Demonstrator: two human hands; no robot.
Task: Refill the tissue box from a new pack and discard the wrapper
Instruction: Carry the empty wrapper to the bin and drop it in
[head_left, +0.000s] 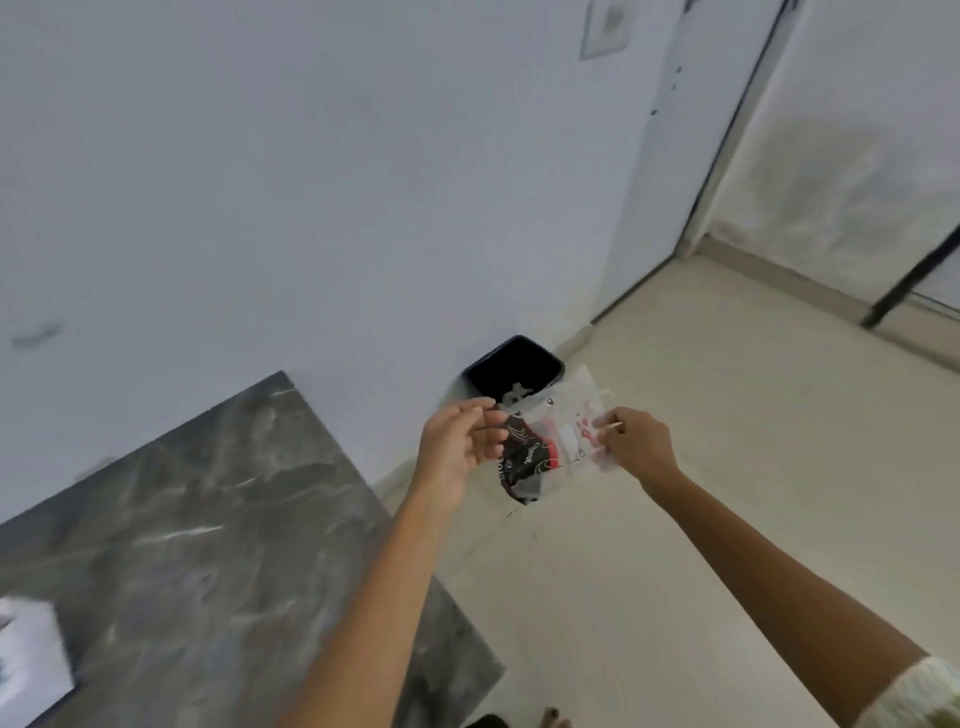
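Observation:
The empty plastic wrapper (545, 447), clear with black, red and white print, hangs in the air between my two hands. My right hand (636, 441) pinches its right edge. My left hand (457, 447) is at its left edge with fingers spread and curled; the frame does not show a firm grip there. Just beyond the wrapper, a black bin (511, 366) stands open on the floor against the wall. The white tissue box (28, 660) sits blurred at the far left edge on the grey marble table (208, 519).
A white wall runs behind the table and the bin. Pale floor (701, 467) stretches to the right toward a door frame and a plastic-covered panel (841, 182). My toes show at the bottom edge.

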